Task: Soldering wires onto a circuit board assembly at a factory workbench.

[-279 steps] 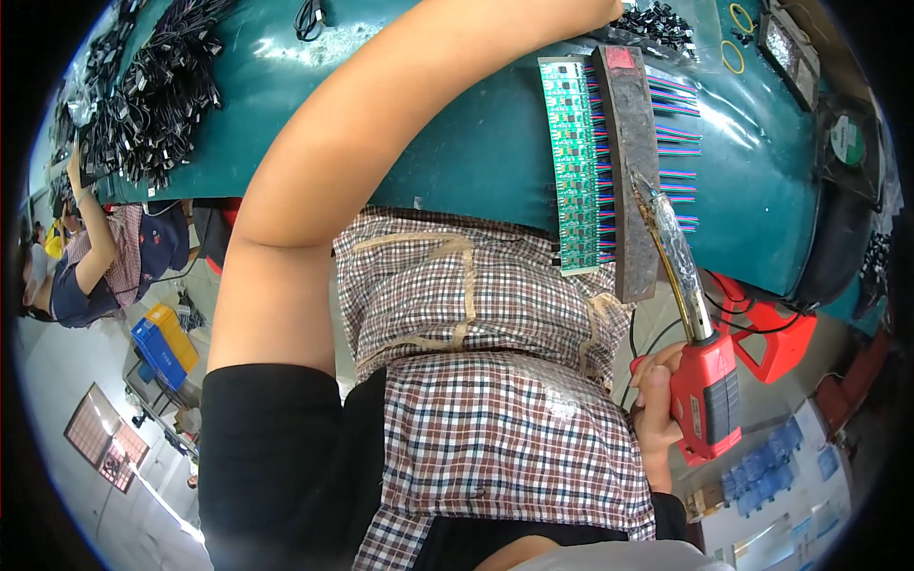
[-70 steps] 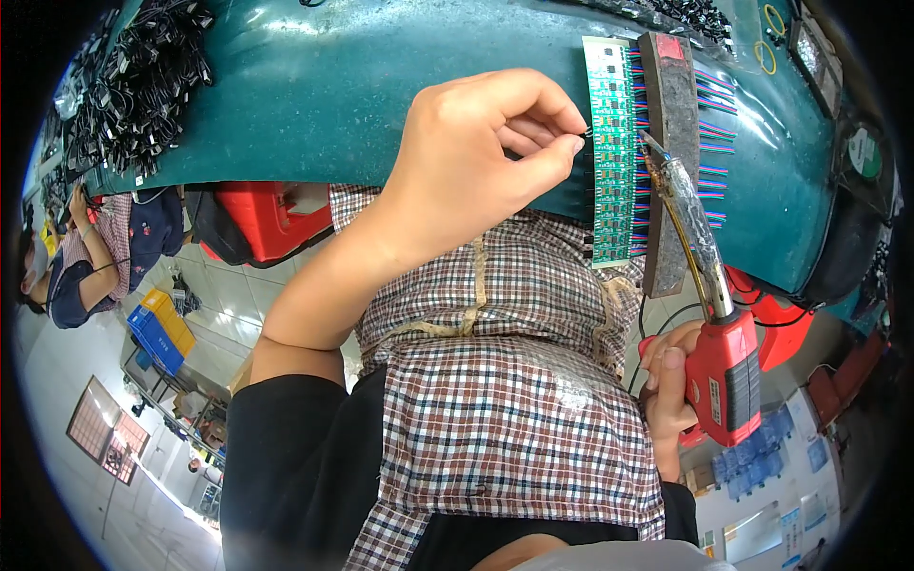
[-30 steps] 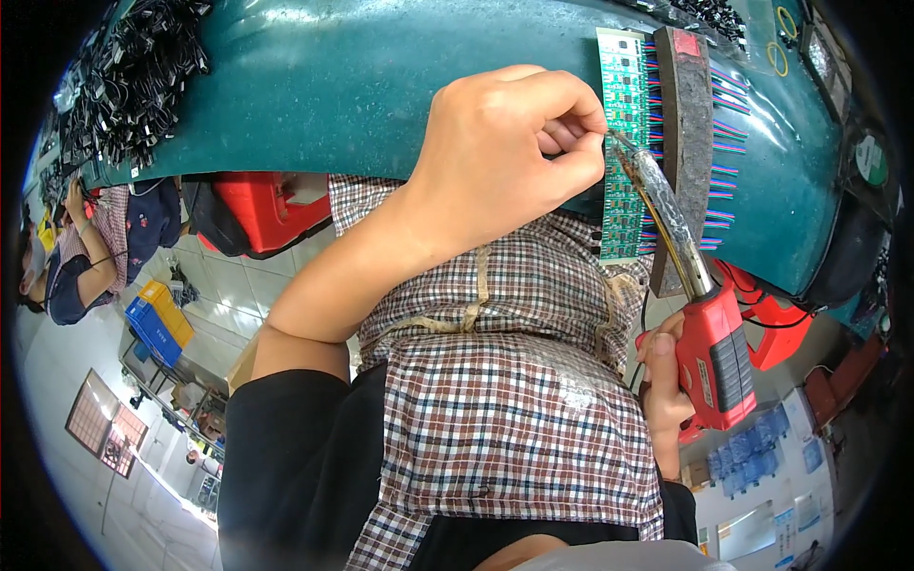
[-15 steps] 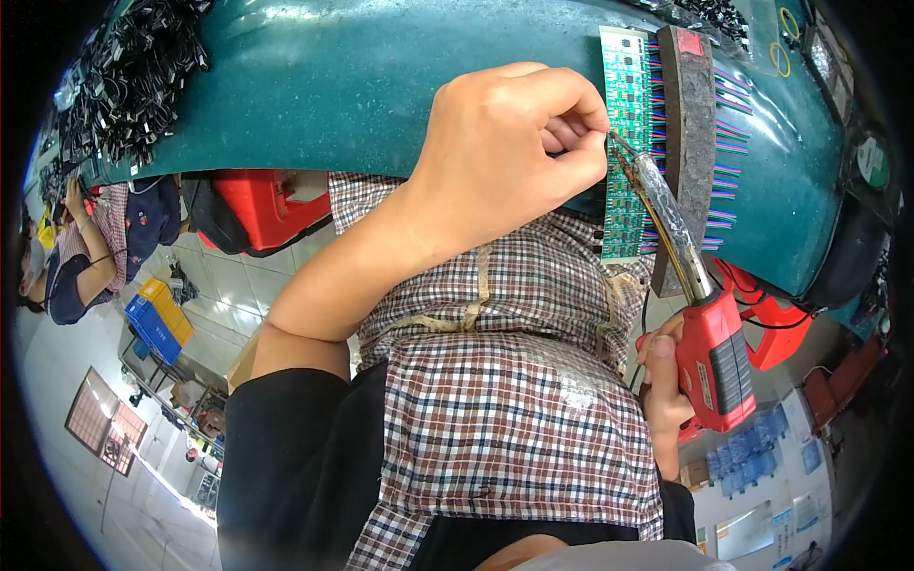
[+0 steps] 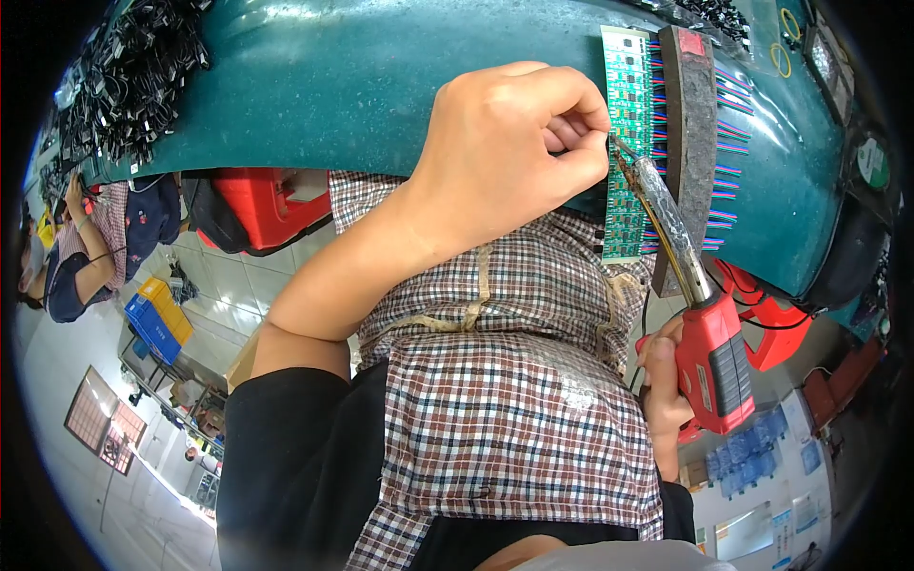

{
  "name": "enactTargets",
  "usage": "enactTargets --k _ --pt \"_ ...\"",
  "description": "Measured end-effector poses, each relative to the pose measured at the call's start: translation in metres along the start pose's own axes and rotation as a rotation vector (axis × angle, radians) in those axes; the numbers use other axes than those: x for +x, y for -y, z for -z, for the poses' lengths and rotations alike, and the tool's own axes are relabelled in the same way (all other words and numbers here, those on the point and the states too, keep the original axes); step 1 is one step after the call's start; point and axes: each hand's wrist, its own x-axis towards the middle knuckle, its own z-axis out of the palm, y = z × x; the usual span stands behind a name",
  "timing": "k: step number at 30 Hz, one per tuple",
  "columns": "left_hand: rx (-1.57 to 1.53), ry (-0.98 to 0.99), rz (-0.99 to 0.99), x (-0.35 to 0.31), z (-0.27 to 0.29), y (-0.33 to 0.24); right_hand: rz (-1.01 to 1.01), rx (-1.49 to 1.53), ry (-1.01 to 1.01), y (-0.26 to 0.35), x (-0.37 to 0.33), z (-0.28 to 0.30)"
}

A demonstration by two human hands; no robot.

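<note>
A long green circuit board panel (image 5: 626, 90) lies on the bench, with many small parts in rows along it. My left hand (image 5: 514, 157) is at its left edge, thumb and forefinger pinched together; whatever lies between them is too small to make out. In my right hand (image 5: 665, 385) is a red soldering gun (image 5: 716, 366), its shaft pointing up and left. The tip meets the board close to my left fingertips. Thin coloured wires (image 5: 731, 147) run from the board's right side beneath a dark, heavy-looking bar (image 5: 692, 143).
Bundles of black cables with connectors (image 5: 143, 81) are heaped at the far left of the green bench top (image 5: 314, 86). Yellow rings (image 5: 781, 59) lie at the far right. Red stools (image 5: 257, 209) stand below the bench edge. Another person (image 5: 90, 247) sits at the left.
</note>
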Motion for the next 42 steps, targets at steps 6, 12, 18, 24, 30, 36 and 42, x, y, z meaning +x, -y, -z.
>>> enactTargets --k 6,12,18,24,30,36,42 --pt "-0.003 -0.003 0.004 0.003 0.002 0.000 0.001 0.065 -0.012 0.007 0.005 0.002" --pt "-0.019 0.007 0.014 -0.001 -0.001 -0.011 0.006 0.268 -0.193 0.019 0.004 0.005" --pt "-0.042 0.017 0.067 -0.007 0.000 -0.013 0.341 0.271 -0.622 0.015 0.066 0.036" --pt "-0.096 0.042 0.119 -0.008 -0.001 -0.015 0.456 0.184 -0.858 0.022 0.142 0.069" --pt "-0.007 -0.065 0.148 0.007 0.023 -0.024 0.288 0.105 -0.822 -0.003 0.179 0.081" --pt "0.138 -0.107 0.044 0.055 0.038 -0.025 0.334 0.104 -0.837 -0.008 0.175 0.085" --pt "0.690 -0.069 -0.356 0.126 0.019 -0.017 0.269 0.108 -0.837 0.006 0.150 0.076"
